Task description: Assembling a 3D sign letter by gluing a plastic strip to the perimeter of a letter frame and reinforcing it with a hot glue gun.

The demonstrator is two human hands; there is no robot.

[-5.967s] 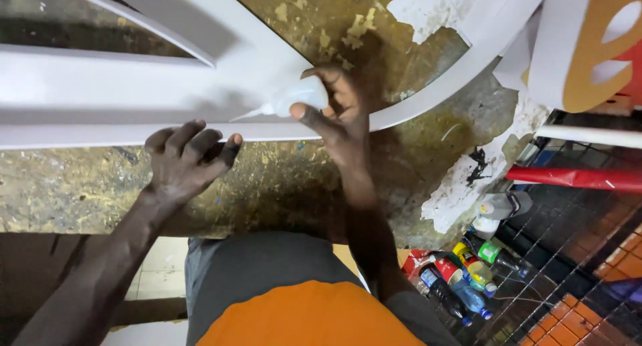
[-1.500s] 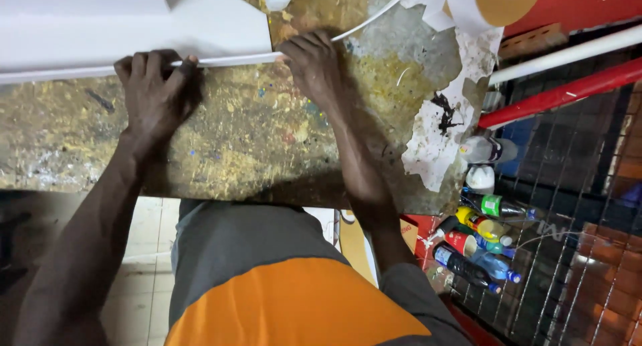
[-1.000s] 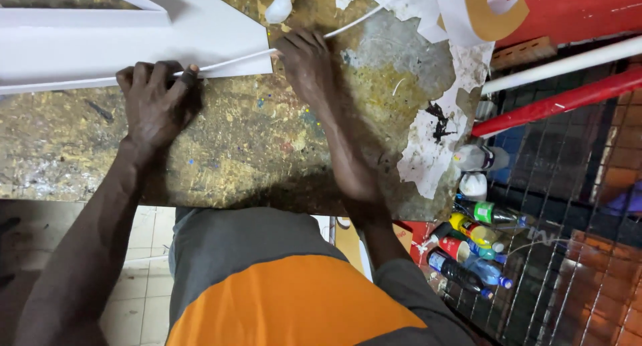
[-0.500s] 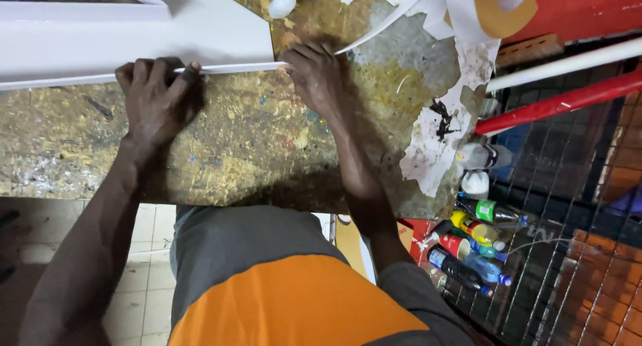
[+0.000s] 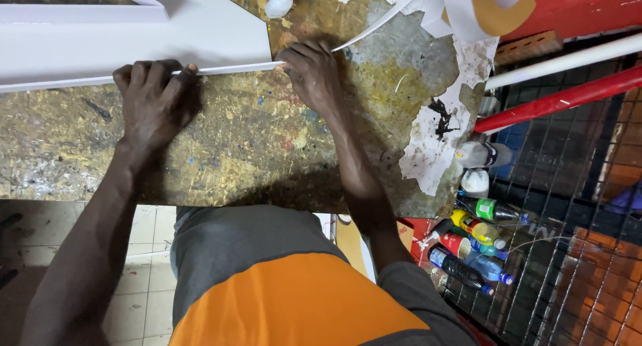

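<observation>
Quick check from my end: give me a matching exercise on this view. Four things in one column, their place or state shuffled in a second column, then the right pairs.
Things:
1. left hand
2. right hand
3. red bar
4. bottles

Places or states:
A. slanting past the table's right edge
B. fingers curled over the edge of the white panel
C. clustered on the floor, lower right
D. fingertips at the panel's corner, where the thin white strip curves away

Pairs: 1-B, 2-D, 3-A, 4-C
</observation>
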